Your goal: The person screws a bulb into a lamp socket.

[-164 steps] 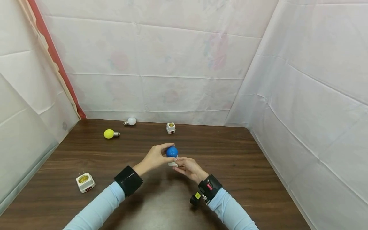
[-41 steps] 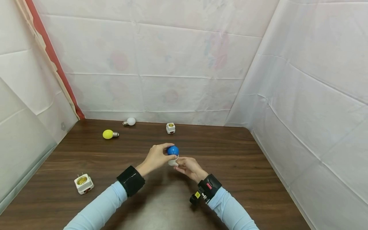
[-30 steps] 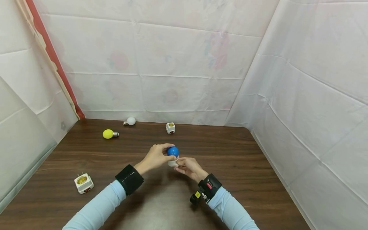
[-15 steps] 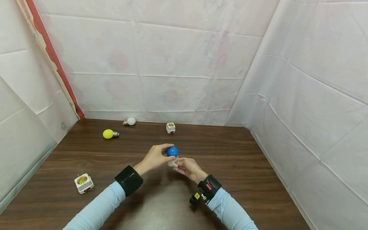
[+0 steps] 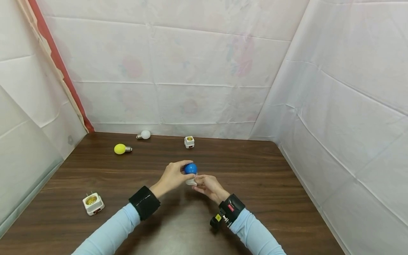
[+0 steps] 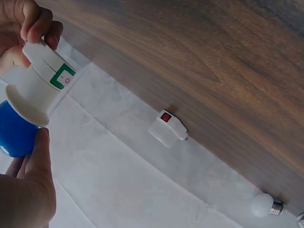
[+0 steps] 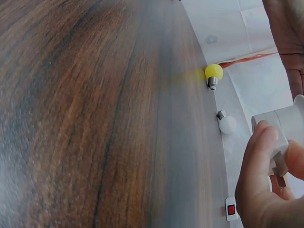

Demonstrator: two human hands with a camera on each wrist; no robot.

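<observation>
Between both hands a blue light bulb [image 5: 190,168] stands upright in a white plug-in lamp socket [image 6: 42,80]. My left hand [image 5: 170,179] pinches the blue globe between thumb and fingers. From the right, my right hand [image 5: 210,187] grips the base of the socket. A switch in a green frame [image 6: 63,77] shows on the socket's side in the left wrist view. Metal plug prongs [image 7: 280,176] stick out between the right fingers in the right wrist view. The bulb's screw end is hidden inside the socket.
A yellow bulb [image 5: 120,148] and a white bulb [image 5: 145,134] lie at the back left of the brown wooden table [image 5: 255,177]. One white socket [image 5: 189,142] stands at the back, another white socket [image 5: 93,203] at the front left. White sheeting [image 5: 191,71] hangs behind and beside the table.
Both hands keep holding the bulb and socket at nearly the same spot. My left wrist and fingers have shifted slightly around the blue bulb; the other things stay put.
</observation>
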